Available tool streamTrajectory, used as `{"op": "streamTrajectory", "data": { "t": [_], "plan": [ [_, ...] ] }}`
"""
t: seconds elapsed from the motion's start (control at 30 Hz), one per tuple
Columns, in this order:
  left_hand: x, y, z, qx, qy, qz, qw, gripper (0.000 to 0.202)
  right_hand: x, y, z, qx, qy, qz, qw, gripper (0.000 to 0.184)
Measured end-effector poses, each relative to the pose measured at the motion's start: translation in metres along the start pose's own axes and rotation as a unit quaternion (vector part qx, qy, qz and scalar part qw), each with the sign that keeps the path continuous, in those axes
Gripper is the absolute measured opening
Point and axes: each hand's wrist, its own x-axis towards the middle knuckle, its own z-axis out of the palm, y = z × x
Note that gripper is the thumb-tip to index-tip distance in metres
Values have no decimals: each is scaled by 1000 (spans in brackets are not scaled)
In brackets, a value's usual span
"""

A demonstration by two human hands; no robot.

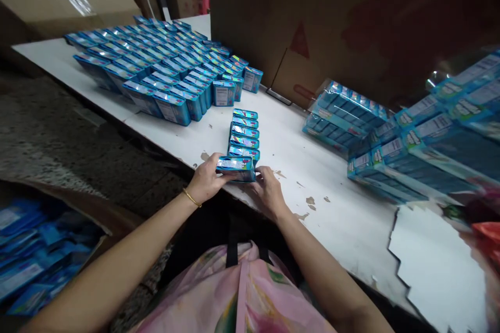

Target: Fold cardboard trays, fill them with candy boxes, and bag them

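Note:
A short row of small blue boxes (244, 132) stands on the white table (336, 218), running away from me. At its near end both hands grip the nearest blue box (235, 168). My left hand (207, 179), with a gold bangle on the wrist, closes on the box's left end. On the right end sit the curled fingers of my right hand (267, 190).
A large block of the same blue boxes (164, 70) fills the table's far left. Shrink-wrapped packs (344, 114) and more stacked packs (429, 140) lie at the right. A big cardboard carton (351, 26) stands behind. Flat blue cartons (35, 260) fill a box at lower left.

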Motion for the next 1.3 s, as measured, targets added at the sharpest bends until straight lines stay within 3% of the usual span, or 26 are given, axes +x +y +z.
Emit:
{"op": "streamTrajectory", "data": {
  "t": [0.2, 0.33, 0.5, 0.67, 0.97, 1.1, 1.2, 1.3],
  "plan": [
    [6, 11, -9, 78, -41, -21, 996, 50, 7, 8, -12, 20, -27, -41, 999, 26],
    [5, 1, -5, 11, -42, -36, 998, 53, 11, 11, -11, 17, -29, -44, 998, 24],
    [0, -13, 11, -95, 6, -68, 993, 58, 16, 6, -15, -22, -48, -6, 999, 25],
    [-2, -15, 18, -155, -109, -75, 979, 44, 22, -4, -23, -107, -102, -14, 989, 15],
    [8, -16, 17, 37, -118, -35, 992, 35, 32, -6, -18, -160, -147, 3, 976, 20],
    [8, -13, 17, 113, -110, -56, 986, 39, 28, 1, -22, -144, -143, 4, 979, 22],
    [4, -8, 13, 71, -102, -62, 990, 45, 25, -6, -37, -125, -110, -15, 986, 31],
    [4, 0, 2, 26, -24, -23, 999, 64, 36, -25, -55, -129, -39, -140, 981, 36]
  ]
}}
